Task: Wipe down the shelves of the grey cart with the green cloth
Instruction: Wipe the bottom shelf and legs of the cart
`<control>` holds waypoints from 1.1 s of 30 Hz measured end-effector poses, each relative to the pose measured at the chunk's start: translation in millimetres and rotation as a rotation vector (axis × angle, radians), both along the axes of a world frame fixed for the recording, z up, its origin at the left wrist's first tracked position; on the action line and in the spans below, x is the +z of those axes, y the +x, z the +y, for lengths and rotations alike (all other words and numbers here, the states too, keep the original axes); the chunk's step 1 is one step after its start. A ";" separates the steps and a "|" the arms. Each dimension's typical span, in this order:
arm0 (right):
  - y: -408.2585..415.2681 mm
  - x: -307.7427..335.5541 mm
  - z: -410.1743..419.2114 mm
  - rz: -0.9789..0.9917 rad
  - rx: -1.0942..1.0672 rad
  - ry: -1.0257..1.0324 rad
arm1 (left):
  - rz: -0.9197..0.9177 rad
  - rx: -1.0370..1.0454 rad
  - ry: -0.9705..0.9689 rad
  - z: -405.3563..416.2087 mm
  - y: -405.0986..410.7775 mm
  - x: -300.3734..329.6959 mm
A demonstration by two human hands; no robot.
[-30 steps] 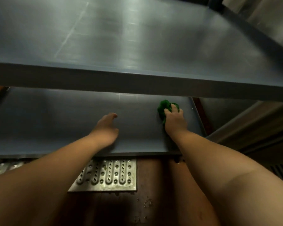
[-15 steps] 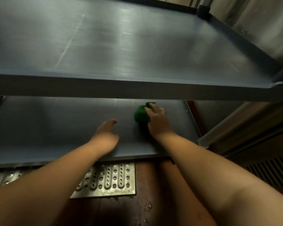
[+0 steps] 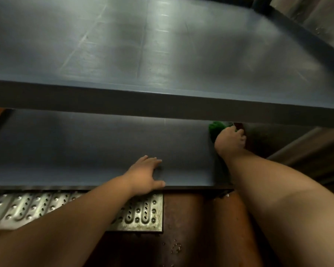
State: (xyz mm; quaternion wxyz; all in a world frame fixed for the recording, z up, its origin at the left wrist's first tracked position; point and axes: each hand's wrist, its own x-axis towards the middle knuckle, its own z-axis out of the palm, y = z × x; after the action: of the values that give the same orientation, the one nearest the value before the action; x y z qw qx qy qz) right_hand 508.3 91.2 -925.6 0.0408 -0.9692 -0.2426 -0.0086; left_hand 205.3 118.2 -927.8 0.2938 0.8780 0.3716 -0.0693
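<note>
Person's crouched over the cart, both arms reaching onto the lower shelf (image 3: 104,147). The right hand (image 3: 230,140) is way over at the shelf's far right corner, fingers curled down on the cloth (image 3: 216,128), a bunched green wad pressed against the shelf surface. Most of the cloth pokes out past the fingers on the left side, and its top edge tucks just under the front lip of the upper shelf (image 3: 162,54), so part of it is hidden.

The left hand (image 3: 146,175) is flat on the lower shelf near its front edge, fingers straight and a bit spread, thumb along the rim, holding nothing. The two hands are well apart.

Upper shelf fills the top half of the view, grey, with pale streaks and light glare on it. Below the cart there's a metal grate (image 3: 141,214) with slots and bumps set into a reddish-brown floor (image 3: 183,228), and a few water drops sit on the floor near it.
</note>
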 end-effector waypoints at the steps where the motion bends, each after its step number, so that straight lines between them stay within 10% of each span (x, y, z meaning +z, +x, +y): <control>1: 2.2 0.0 0.0 0.021 -0.020 -0.032 | 0.046 -0.052 0.036 -0.1 -3.8 -4.3; 17: -56.2 28.8 -51.1 0.280 0.236 -0.655 | 0.083 -0.124 0.151 -10.1 -8.7 -11.6; 33: -104.4 -14.7 -81.7 0.218 0.110 0.135 | 0.132 0.142 0.277 53.1 -180.0 -10.3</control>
State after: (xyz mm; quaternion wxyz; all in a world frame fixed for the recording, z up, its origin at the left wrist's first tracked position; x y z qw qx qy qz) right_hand 404.0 9.5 -940.3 0.1327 -0.9447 -0.2883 0.0825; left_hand 25.3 171.3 -938.1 0.1490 0.8751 0.4572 -0.0538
